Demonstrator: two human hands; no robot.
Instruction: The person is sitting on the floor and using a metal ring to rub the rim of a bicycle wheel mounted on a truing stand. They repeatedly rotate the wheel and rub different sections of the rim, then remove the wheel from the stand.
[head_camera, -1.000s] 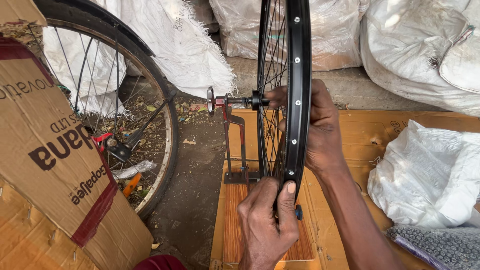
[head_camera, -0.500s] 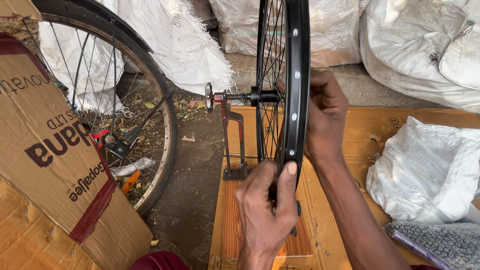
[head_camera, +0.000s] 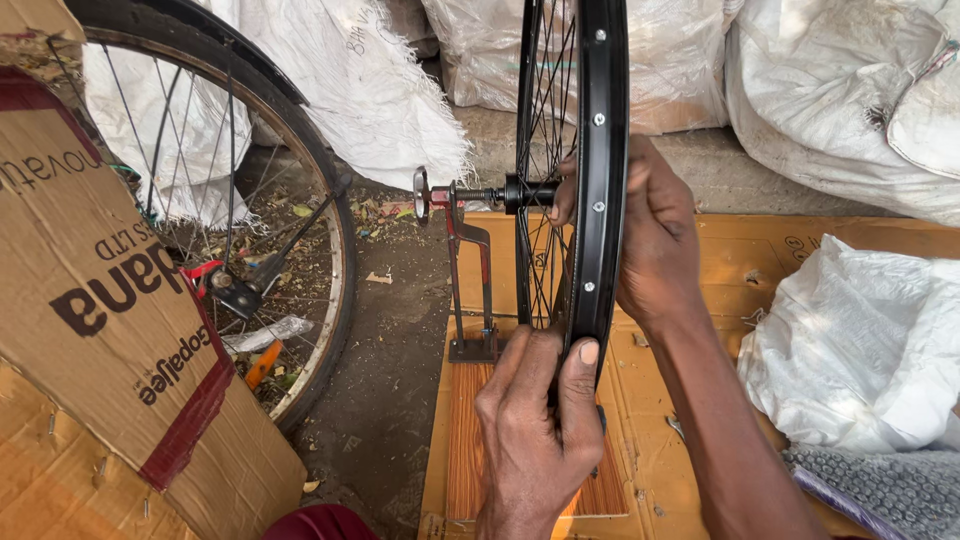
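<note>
barely anything has shifted since a moment ago: the left hand (head_camera: 535, 440) has crept a touch higher on the black wheel rim (head_camera: 600, 180), thumb now pressed flat on its outer face, and the right hand sits where it was.

so, taking the rim as our landmark: it stands upright and edge-on, mounted by its threaded axle (head_camera: 470, 195) on a small metal stand (head_camera: 470, 290) just to its left. that stand looks to be why the wheel can hang free off the ground. the left hand is clenched around the rim's lowest stretch, fingers curled in among the spokes, a steadying grip by the look of it. the right hand (head_camera: 650, 235) is on the rim's far side, up by the hub (head_camera: 525, 192), fingers bent in toward it (whether they pinch something there, i cannot tell; the rim hides the tips).

below the rim lies a wood-grain board (head_camera: 470, 450) on flattened cardboard. well off to the left of the rim leans a second bicycle wheel (head_camera: 335, 270) with its tyre on, and nearer still on that side, a big cardboard box (head_camera: 100, 330). white sacks (head_camera: 850, 90) are heaped behind the rim and to its right.
</note>
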